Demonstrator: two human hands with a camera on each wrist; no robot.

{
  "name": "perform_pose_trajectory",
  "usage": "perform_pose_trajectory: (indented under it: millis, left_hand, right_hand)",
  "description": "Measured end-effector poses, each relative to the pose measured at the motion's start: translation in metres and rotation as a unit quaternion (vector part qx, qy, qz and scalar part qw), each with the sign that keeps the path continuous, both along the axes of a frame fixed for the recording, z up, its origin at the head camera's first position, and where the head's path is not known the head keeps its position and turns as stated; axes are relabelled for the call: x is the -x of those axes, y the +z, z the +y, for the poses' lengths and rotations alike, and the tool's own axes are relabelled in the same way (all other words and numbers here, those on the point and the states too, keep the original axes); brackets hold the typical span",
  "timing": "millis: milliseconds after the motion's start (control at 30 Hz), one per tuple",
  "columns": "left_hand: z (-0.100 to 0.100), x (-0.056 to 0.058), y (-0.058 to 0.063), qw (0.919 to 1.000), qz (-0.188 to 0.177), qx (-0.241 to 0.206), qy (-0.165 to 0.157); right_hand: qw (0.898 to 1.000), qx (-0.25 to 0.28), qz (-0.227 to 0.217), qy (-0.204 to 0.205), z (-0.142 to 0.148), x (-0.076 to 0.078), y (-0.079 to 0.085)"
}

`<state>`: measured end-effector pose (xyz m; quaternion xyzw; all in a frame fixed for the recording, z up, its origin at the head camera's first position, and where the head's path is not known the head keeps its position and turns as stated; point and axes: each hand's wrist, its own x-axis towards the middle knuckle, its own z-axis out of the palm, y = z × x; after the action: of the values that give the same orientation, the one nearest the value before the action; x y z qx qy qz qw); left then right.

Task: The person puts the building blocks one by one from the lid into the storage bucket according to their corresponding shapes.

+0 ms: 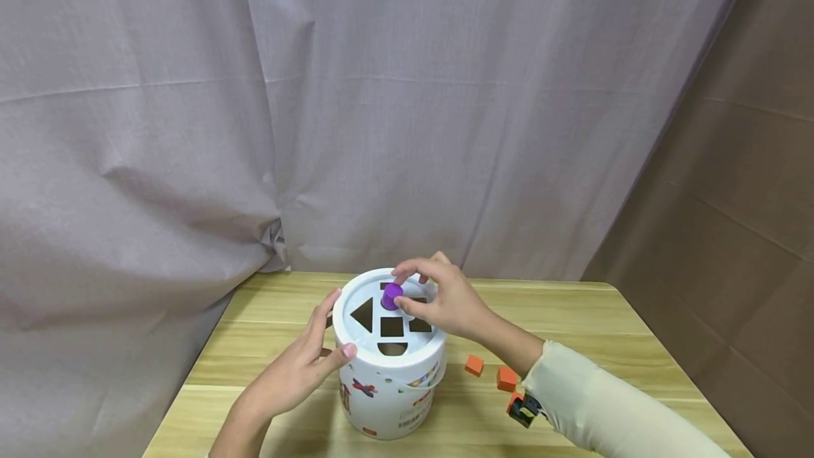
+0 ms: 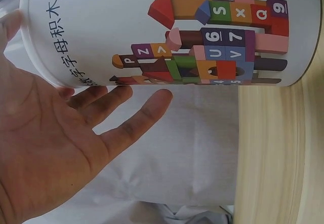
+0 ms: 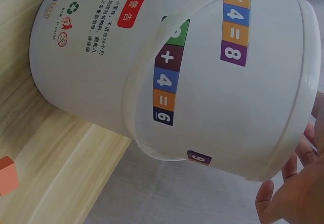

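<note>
A white bucket (image 1: 389, 401) printed with coloured blocks stands upright, its lid (image 1: 375, 343) cut with shaped holes, among them a triangle and a square. My right hand (image 1: 448, 297) pinches a purple cylindrical block (image 1: 392, 296) between thumb and fingers, over a hole towards the back of the lid. In the right wrist view the block is hidden; fingers of the right hand (image 3: 298, 188) show beyond the lid's rim. Against the bucket's left side rests my left hand (image 1: 299, 373), thumb on the near rim and fingers extended along the far-left edge, as the left wrist view (image 2: 55, 143) also shows.
Orange blocks (image 1: 474, 365) lie on the wooden table (image 1: 572, 324) to the right of the bucket. Close to the right sleeve (image 1: 591, 387) is a dark block with yellow (image 1: 525, 410). A white handle (image 3: 132, 97) hangs on the bucket's side. Grey curtain (image 1: 407, 126) hangs behind.
</note>
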<state>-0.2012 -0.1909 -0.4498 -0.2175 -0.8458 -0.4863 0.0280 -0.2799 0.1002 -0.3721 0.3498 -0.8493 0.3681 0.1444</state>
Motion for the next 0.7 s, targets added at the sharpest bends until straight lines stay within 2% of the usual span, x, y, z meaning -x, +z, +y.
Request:
perform_pose_trajectory:
  millis: [700]
  left_hand:
    - [0.0003,-0.0026,0.0000,1.0000,-0.001,0.000,0.006]
  right_hand:
    - [0.999,-0.028,-0.015,-0.010,-0.0038,0.0003,-0.0026]
